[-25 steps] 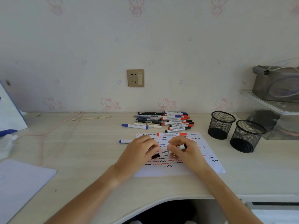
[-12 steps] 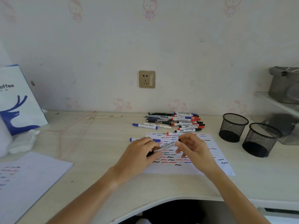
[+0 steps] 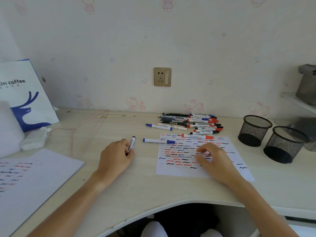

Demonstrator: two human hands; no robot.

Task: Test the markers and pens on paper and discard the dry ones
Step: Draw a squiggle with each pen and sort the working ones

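Observation:
My left hand [image 3: 114, 157] grips a white marker with black ends [image 3: 131, 144], held over the bare desk left of the test paper [image 3: 237, 159]. The paper is covered with red, blue and black squiggles. My right hand [image 3: 211, 157] rests on the paper with loosely curled fingers and holds nothing I can see. A blue-capped marker [image 3: 158, 140] lies at the paper's top left corner, and a red-capped marker [image 3: 197, 136] lies along its top edge. A pile of several markers and pens [image 3: 189, 123] sits behind the paper near the wall.
Two black mesh pen cups [image 3: 254, 130] [image 3: 284, 144] stand at the right. A second scribbled sheet [image 3: 34, 178] lies front left. A white and blue paper bag [image 3: 25, 94] leans on the wall at left, with a pink cord [image 3: 82, 125] and a thin stick [image 3: 116, 116] beyond.
Both hands held the black marker over the paper. Now my left hand has carried it left, off the paper, and my right hand has let go and settled on the sheet.

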